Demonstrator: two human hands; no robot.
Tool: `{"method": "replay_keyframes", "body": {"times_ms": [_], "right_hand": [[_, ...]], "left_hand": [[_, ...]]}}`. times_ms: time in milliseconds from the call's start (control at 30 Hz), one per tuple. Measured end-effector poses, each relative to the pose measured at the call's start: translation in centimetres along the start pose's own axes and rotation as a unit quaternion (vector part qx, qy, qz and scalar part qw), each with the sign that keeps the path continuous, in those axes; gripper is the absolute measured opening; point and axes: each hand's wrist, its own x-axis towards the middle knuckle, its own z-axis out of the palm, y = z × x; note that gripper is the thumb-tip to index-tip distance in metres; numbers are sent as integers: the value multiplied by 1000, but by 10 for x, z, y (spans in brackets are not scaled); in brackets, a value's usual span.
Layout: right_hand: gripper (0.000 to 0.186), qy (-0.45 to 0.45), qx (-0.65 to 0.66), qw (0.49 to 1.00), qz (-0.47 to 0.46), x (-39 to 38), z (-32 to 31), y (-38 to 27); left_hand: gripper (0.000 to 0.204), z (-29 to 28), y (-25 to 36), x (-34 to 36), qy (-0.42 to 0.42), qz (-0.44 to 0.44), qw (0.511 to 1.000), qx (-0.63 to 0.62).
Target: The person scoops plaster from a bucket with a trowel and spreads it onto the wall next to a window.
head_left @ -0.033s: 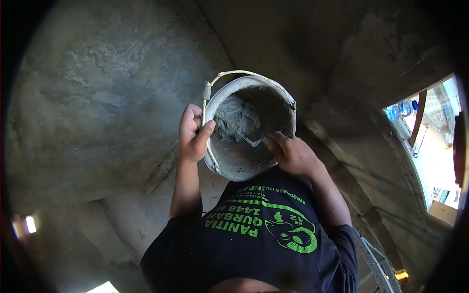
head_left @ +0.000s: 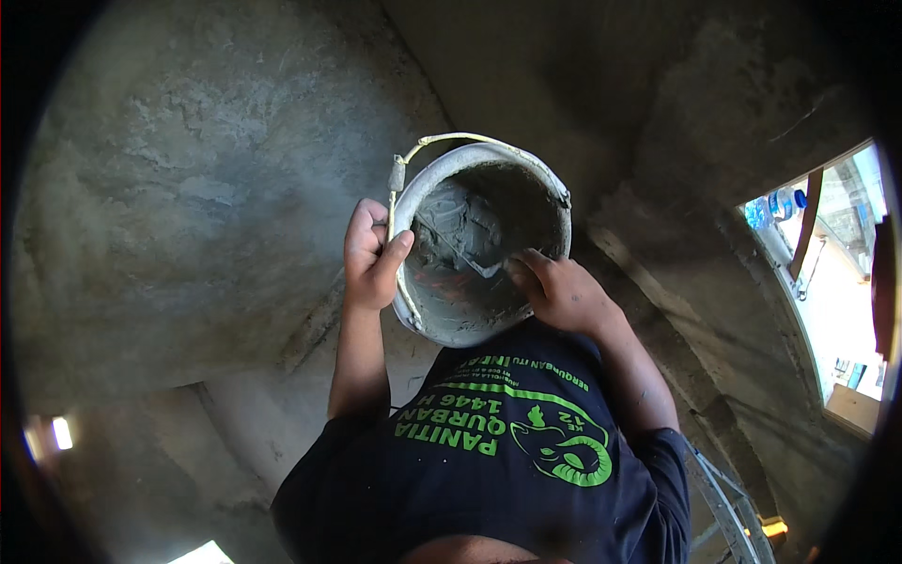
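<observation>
A round, whitish bucket [head_left: 440, 176], crusted with cement, is tilted so that its mouth faces me. Wet grey mortar [head_left: 460, 226] clings inside it. My left hand [head_left: 374, 254] is closed on the bucket's left rim, thumb over the edge and fingers outside. Its wire handle [head_left: 442, 139], wrapped in pale cord, arches past the far rim. Inside the near right rim, my right hand [head_left: 568, 296] is closed around the handle end of a trowel [head_left: 481, 268]. The trowel's mortar-smeared blade lies against the mix; its handle is mostly hidden by my fingers.
Rough grey concrete surfaces [head_left: 216, 216] surround me. At the right is a bright opening [head_left: 832, 291] with a blue-capped plastic bottle [head_left: 782, 204] in it. A metal ladder [head_left: 723, 508] stands at lower right, beside a small yellow-orange object [head_left: 773, 527].
</observation>
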Motion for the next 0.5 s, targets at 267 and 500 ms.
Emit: {"method": "replay_keyframes", "body": {"times_ms": [267, 500], "right_hand": [[33, -20, 30, 996, -84, 2, -1, -4], [23, -149, -113, 982, -41, 2, -26, -15]], "left_hand": [[21, 5, 6, 0, 13, 17, 1000, -11], [23, 7, 7, 1, 23, 2, 1000, 2]]}}
